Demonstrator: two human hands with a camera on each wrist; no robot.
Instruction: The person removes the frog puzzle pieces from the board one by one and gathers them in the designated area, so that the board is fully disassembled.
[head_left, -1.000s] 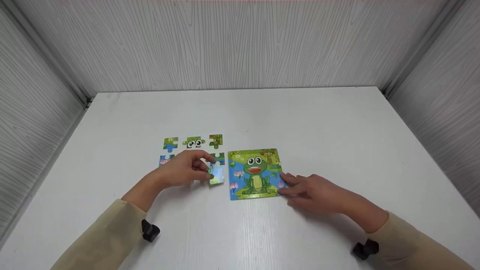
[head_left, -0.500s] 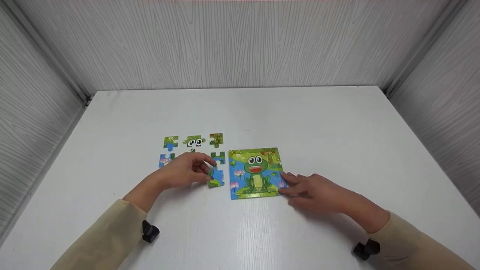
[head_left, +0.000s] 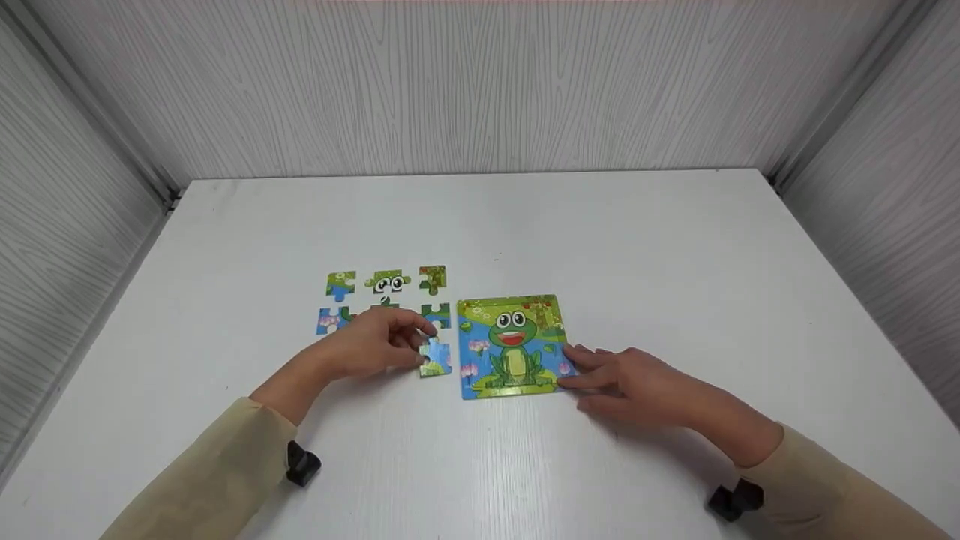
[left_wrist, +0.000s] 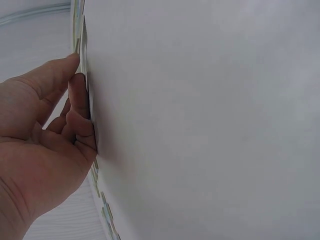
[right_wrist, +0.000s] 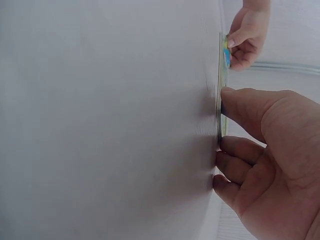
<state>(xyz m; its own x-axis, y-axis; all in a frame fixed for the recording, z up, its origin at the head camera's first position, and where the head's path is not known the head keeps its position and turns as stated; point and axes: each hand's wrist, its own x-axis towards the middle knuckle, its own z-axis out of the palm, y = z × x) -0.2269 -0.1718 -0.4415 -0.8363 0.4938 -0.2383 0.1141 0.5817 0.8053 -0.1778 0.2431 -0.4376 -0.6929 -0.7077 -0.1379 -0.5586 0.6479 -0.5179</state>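
Observation:
My left hand (head_left: 371,345) pinches a blue and green jigsaw piece (head_left: 436,358) between thumb and fingers, just left of the puzzle tray. Seen from the right wrist, this jigsaw piece (right_wrist: 227,56) is tilted up in the fingertips of my left hand (right_wrist: 246,40). The square tray (head_left: 514,347), printed with a green frog on a blue and green ground, lies flat on the table. My right hand (head_left: 637,386) rests at the tray's right edge, thumb near the lower right corner and fingers loosely extended. The right wrist view has my right hand (right_wrist: 270,150) touching the thin edge.
Several loose jigsaw pieces lie in rows left of the tray: an eyes piece (head_left: 388,283), a corner piece (head_left: 432,279), another corner piece (head_left: 341,284) and a flower piece (head_left: 330,320). My left hand covers some of them. Grey wood-grain panels (head_left: 480,90) enclose the white table (head_left: 517,465).
My left hand has shifted slightly right and toward me with the jigsaw piece, whose tilt has changed a little. My right hand stays at the tray's edge.

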